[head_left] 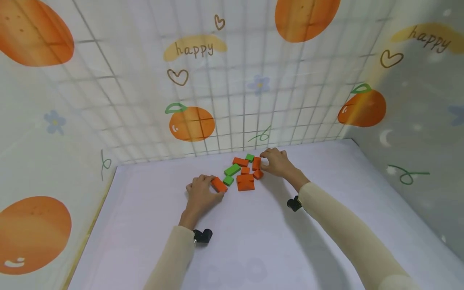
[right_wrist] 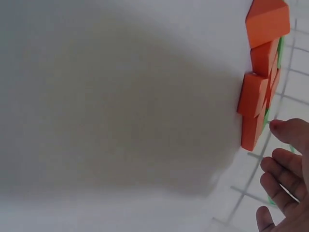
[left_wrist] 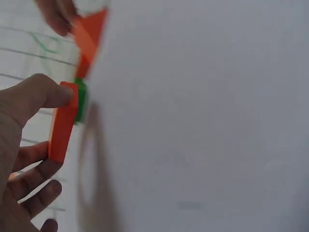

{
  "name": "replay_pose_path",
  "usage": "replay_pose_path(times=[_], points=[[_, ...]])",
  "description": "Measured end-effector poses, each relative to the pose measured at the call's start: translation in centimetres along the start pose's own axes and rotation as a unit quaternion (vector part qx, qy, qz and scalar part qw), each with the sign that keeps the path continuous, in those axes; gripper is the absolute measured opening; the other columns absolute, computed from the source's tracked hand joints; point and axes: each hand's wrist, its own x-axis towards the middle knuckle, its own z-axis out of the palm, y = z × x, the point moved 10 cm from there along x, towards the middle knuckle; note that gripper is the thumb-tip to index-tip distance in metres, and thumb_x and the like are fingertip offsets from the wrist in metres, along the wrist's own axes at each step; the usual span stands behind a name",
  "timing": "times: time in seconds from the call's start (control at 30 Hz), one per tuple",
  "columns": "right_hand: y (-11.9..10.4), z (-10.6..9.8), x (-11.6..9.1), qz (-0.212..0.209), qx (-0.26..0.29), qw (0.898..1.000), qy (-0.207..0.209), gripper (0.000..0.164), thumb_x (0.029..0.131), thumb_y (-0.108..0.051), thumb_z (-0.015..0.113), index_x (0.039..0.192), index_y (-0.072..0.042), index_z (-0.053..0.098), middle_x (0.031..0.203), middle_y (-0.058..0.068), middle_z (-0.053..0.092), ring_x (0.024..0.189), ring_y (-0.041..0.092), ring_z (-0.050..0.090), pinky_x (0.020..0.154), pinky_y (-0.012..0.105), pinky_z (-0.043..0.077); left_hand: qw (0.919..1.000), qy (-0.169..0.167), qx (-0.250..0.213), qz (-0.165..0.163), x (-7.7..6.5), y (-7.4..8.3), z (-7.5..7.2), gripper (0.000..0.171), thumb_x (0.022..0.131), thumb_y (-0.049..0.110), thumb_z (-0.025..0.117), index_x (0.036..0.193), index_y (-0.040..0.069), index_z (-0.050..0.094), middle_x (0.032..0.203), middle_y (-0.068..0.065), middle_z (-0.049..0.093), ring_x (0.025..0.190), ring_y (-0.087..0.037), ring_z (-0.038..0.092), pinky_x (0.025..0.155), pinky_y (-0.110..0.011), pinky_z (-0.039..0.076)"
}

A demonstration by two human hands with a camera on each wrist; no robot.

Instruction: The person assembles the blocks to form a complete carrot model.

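My left hand pinches an orange rectangular block lengthwise, thumb at one end and fingers at the other. In the left wrist view the same orange block is tilted beside a green block. The right hand is just right of the block cluster, thumb and fingers parted with nothing between them. Closest to it in the head view is an upright orange block, with a smaller orange block below. The right wrist view shows the thumb a little off the orange blocks.
Between the hands lie a long green block, small green blocks, another orange block and an orange piece at the front. The white table meets a patterned curtain behind and at both sides.
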Motion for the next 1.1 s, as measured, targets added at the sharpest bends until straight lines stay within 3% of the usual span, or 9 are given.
replay_pose_path(times=[0.27,0.5,0.67,0.97,1.1], points=[[0.8,0.9,1.2,0.014,-0.008,0.999,-0.031,0.053,0.091,-0.032,0.074,0.136,-0.007,0.061,0.14,0.012,0.054,0.129,0.034,0.042,0.1,0.057,0.03,0.9976,0.002,-0.037,0.058,-5.0,2.0,-2.1,0.058,0.074,0.046,0.085,0.123,0.018,0.07,0.123,-0.002,0.067,0.119,-0.028,0.049,0.099,-0.053,0.038],[0.8,1.3,1.8,0.016,-0.011,0.999,-0.03,0.059,0.09,-0.039,0.075,0.138,-0.009,0.06,0.143,0.012,0.053,0.131,0.034,0.04,0.101,0.057,0.029,0.993,-0.04,-0.042,0.103,-8.2,2.5,-1.0,0.055,0.072,0.044,0.085,0.121,0.024,0.07,0.12,0.002,0.064,0.117,-0.026,0.05,0.099,-0.052,0.037],[0.5,1.8,2.0,0.019,-0.013,0.999,-0.038,0.06,0.089,-0.041,0.075,0.137,-0.008,0.06,0.142,0.013,0.053,0.131,0.034,0.039,0.101,0.057,0.029,0.99,-0.066,-0.057,0.111,-9.1,2.2,-0.2,0.057,0.073,0.042,0.086,0.123,0.022,0.069,0.12,0.004,0.06,0.118,-0.022,0.048,0.098,-0.047,0.036],[0.4,2.3,2.5,0.024,-0.031,0.997,-0.067,0.063,0.085,-0.042,0.078,0.135,-0.007,0.063,0.134,0.012,0.056,0.125,0.034,0.041,0.098,0.057,0.027,0.9889,-0.063,-0.06,0.12,-9.2,2.0,-0.2,0.058,0.077,0.041,0.083,0.129,0.023,0.067,0.124,0.005,0.058,0.118,-0.02,0.047,0.097,-0.044,0.038],[0.5,1.6,2.7,0.021,-0.026,0.998,-0.048,0.064,0.081,-0.042,0.082,0.132,-0.008,0.065,0.133,0.011,0.057,0.123,0.032,0.04,0.096,0.056,0.026,0.989,-0.065,-0.068,0.114,-9.0,1.4,-0.1,0.059,0.08,0.042,0.082,0.133,0.024,0.065,0.127,0.005,0.057,0.119,-0.019,0.046,0.098,-0.045,0.038]])
